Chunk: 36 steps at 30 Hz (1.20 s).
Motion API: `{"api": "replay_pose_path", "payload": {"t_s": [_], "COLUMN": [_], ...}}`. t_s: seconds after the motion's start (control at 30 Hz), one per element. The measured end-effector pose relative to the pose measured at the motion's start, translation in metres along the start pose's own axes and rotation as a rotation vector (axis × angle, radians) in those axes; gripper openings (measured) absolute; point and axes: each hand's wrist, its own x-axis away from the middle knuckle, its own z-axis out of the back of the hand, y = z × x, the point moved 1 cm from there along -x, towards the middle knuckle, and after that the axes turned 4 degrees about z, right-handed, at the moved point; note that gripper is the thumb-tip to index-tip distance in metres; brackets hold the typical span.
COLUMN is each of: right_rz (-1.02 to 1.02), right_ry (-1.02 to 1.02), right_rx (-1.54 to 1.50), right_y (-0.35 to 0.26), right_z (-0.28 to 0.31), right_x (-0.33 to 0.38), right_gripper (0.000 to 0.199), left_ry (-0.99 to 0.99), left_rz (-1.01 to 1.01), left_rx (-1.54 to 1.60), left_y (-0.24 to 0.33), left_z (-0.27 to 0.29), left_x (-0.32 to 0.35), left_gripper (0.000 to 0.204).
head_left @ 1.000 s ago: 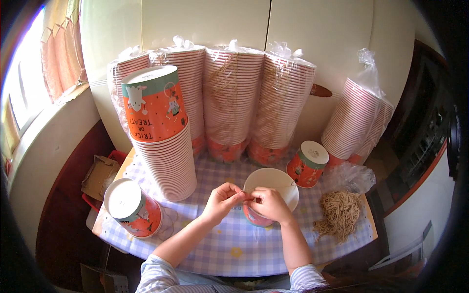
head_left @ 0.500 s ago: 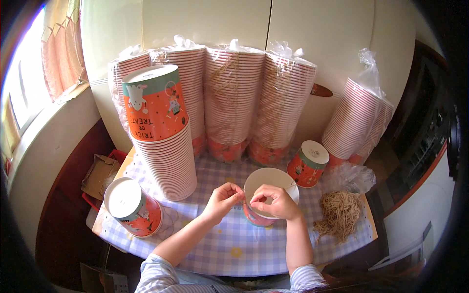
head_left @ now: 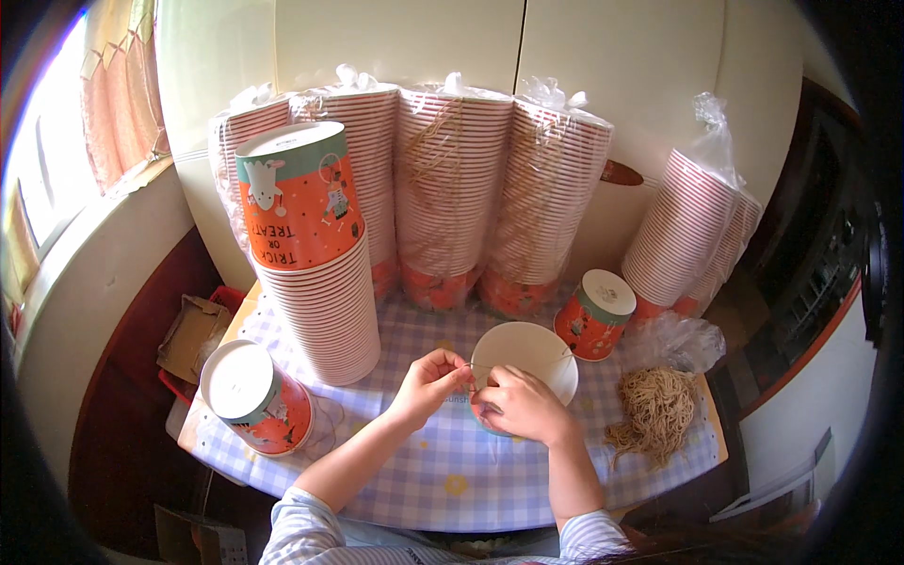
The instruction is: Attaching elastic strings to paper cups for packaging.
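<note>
An open paper bucket [head_left: 541, 344], white inside, stands upright in front of me. A thin cord [head_left: 496, 366] runs across its mouth to the right rim. With thumb and fingertips, my left hand [head_left: 433, 388] pinches the cord at the bucket's left rim. My right hand [head_left: 520, 407] lies over the near side of the bucket with its fingers bent, fingertips close to those of my left hand. It appears to grip the cord, but its fingers hide most of that spot. A bundle of beige cord [head_left: 657, 414] lies to the right.
A tall stack of upside-down paper buckets [head_left: 315, 311] stands left of centre. Single upturned buckets stand at the left [head_left: 254, 400] and right [head_left: 595, 315]. Several bagged stacks [head_left: 452, 188] line the back. A crumpled plastic bag [head_left: 683, 344] lies on the checked tablecloth [head_left: 414, 480].
My right hand has turned and lowered over the bucket's near rim, its fingers nearer my left hand. My left hand keeps its pinch in nearly the same place.
</note>
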Motion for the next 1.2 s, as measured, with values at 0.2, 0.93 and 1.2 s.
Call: {"api": "replay_pose_path", "payload": {"t_s": [0.2, 0.93, 1.2], "right_rz": [0.004, -0.129, -0.105], "right_ry": [0.043, 0.416, 0.428], "right_rx": [-0.036, -0.656, -0.493], "right_y": [-0.008, 0.011, 0.002], "right_z": [0.008, 0.003, 0.003], "right_x": [-0.004, -0.011, -0.014], "right_gripper": [0.003, 0.014, 0.012], "left_ry": [0.006, -0.087, -0.092], "left_rz": [0.001, 0.029, -0.003], "left_rx": [0.0, -0.175, -0.174], "left_y": [-0.001, -0.011, -0.015], "left_z": [0.003, -0.007, -0.005], "left_x": [0.0, 0.004, 0.005], "left_gripper": [0.009, 0.018, 0.016]}}
